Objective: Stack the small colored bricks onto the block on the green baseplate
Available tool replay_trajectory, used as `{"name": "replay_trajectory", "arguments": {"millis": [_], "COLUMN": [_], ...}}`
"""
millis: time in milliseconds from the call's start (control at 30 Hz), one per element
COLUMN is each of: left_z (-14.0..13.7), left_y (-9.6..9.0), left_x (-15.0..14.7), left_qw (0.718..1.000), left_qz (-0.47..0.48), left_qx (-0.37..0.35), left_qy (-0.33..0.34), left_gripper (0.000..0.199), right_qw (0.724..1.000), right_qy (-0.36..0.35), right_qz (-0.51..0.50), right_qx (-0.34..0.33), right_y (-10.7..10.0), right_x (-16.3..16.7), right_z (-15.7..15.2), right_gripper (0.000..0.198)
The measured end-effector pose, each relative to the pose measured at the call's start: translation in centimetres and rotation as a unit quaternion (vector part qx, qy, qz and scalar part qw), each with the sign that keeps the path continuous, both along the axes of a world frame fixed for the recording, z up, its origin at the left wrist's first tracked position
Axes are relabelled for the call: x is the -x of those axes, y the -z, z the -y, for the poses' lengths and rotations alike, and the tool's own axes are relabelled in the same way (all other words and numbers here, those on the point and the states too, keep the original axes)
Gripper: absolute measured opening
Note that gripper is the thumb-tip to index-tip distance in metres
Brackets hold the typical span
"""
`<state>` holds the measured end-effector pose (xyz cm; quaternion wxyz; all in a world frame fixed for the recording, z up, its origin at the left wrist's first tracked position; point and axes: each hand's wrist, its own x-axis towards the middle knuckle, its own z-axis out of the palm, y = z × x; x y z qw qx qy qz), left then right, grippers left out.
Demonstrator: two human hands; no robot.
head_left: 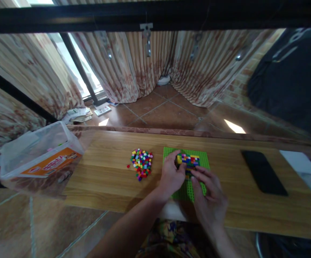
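Observation:
A small structure of coloured toy bricks [189, 158] stands on a green studded baseplate [204, 157], with yellow, red, blue and other bricks on top. My left hand [173, 174] grips the structure's left side, fingers behind it and thumb at its front. At the front right of the structure, my right hand [210, 193] has its thumb and fingertips nearly together. Whether a brick is pinched between them is too small to make out. The hands hide part of the structure's front. Left of the baseplate lies a loose pile of small multicoloured bricks [142, 163].
A wooden table [107, 172] bears all this. At its left end stands a clear plastic bin [72, 138] with an orange label. A black flat object [264, 173] and white paper [301, 161] lie to the right. A dark metal bar [91, 16] crosses overhead.

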<state>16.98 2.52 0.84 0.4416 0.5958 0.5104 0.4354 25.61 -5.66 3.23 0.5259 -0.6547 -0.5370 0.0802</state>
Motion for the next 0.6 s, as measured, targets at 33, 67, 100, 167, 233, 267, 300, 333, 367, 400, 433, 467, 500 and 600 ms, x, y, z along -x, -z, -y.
{"name": "replay_trajectory", "arguments": {"millis": [33, 67, 100, 167, 233, 267, 300, 333, 367, 400, 433, 467, 500, 600], "left_z": [0.1, 0.2, 0.3, 0.7, 1.2, 1.5, 1.8, 2.2, 2.6, 3.0, 3.4, 3.8, 4.1, 4.8], "left_y": [0.0, 0.0, 0.0, -0.1, -0.3, -0.3, -0.4, -0.4, -0.3, -0.2, 0.0, 0.2, 0.4, 1.2], "left_x": [0.1, 0.3, 0.7, 1.8, 3.6, 4.8, 6.0, 7.3, 8.6, 9.9, 11.0, 12.1, 13.0, 14.7], "left_qw": [1.0, 1.0, 0.999, 0.998, 0.996, 0.995, 0.994, 0.993, 0.992, 0.99, 0.987, 0.981, 0.974, 0.951], "left_qz": [0.006, 0.014, 0.023, 0.032, 0.024, 0.014, 0.004, -0.002, -0.012, -0.033, -0.063, -0.1, -0.139, -0.244], "left_qx": [0.002, 0.002, -0.004, -0.032, -0.075, -0.094, -0.106, -0.114, -0.116, -0.114, -0.111, -0.112, -0.119, -0.134], "left_qy": [0.008, 0.019, 0.029, 0.043, 0.037, 0.027, 0.007, -0.023, -0.053, -0.08, -0.102, -0.122, -0.134, -0.132], "left_gripper": [0.045, 0.047, 0.05, 0.056, 0.051, 0.045, 0.04, 0.036, 0.033, 0.032, 0.031, 0.031, 0.033, 0.049], "right_qw": [1.0, 1.0, 0.999, 0.997, 0.994, 0.992, 0.991, 0.989, 0.987, 0.985, 0.981, 0.978, 0.974, 0.965], "right_qy": [-0.008, -0.021, -0.038, -0.073, -0.105, -0.118, -0.129, -0.139, -0.149, -0.159, -0.17, -0.179, -0.186, -0.196], "right_qz": [0.002, 0.005, 0.008, 0.016, 0.022, 0.025, 0.027, 0.03, 0.037, 0.046, 0.057, 0.069, 0.082, 0.113], "right_qx": [0.0, 0.002, 0.005, 0.016, 0.026, 0.029, 0.032, 0.037, 0.044, 0.055, 0.07, 0.085, 0.1, 0.133], "right_y": [-0.1, -0.2, -0.3, -0.4, -0.2, 0.1, 0.4, 0.8, 1.2, 1.7, 2.1, 2.6, 3.0, 3.8], "right_x": [0.3, 0.7, 1.1, 1.9, 2.8, 3.2, 3.7, 4.2, 4.7, 5.3, 5.8, 6.3, 6.8, 7.9], "right_z": [0.3, 0.6, 0.9, 1.4, 1.4, 1.3, 1.0, 0.6, 0.1, -0.5, -1.1, -1.7, -2.3, -3.7], "right_gripper": [0.015, 0.015, 0.015, 0.016, 0.017, 0.018, 0.018, 0.019, 0.02, 0.021, 0.022, 0.024, 0.025, 0.027]}}
